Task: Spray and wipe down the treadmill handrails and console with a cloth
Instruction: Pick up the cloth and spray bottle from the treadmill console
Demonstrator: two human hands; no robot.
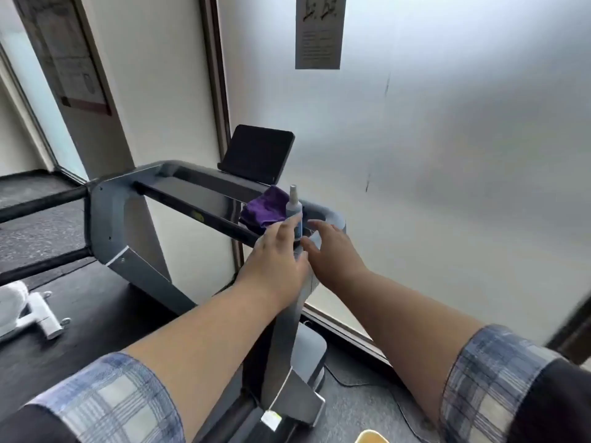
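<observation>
- Spray bottle [294,212] stands upright on the right end of the treadmill's console [204,199], clear body with a white nozzle on top and a dark base; the nozzle reaches above both hands
- Purple cloth [265,207] lies bunched just left of the bottle, touching or nearly touching it; it rests on the console's dark top surface
- Left hand [276,254] reaches forward with fingers fairly straight and loosely spread; its fingertips lie against the lower part of the bottle, and whether they press on it or only brush it I cannot tell; the fingers are not curled round it
- Right hand [331,247] comes in from the other side, fingers extended and relaxed, thumb toward the bottle; it is just beside the bottle's base, holding nothing, and contact is unclear
- Both forearms are bare, with blue plaid cuffs [108,398] rolled back near the bottom edge
- Grey handrail frame [105,215] bends round from the console's left end and slopes down to the deck; the right upright [287,330] runs down beneath the left wrist
- Dark tablet-like screen [257,153] stands tilted above the console's back edge
- Black treadmill belt [96,302] lies at lower left, with a white object [35,311] on it; what it is I cannot say
- Frosted glass wall [447,155] fills the right side, with a printed notice [319,30] stuck high on it; its text is too blurred to read
</observation>
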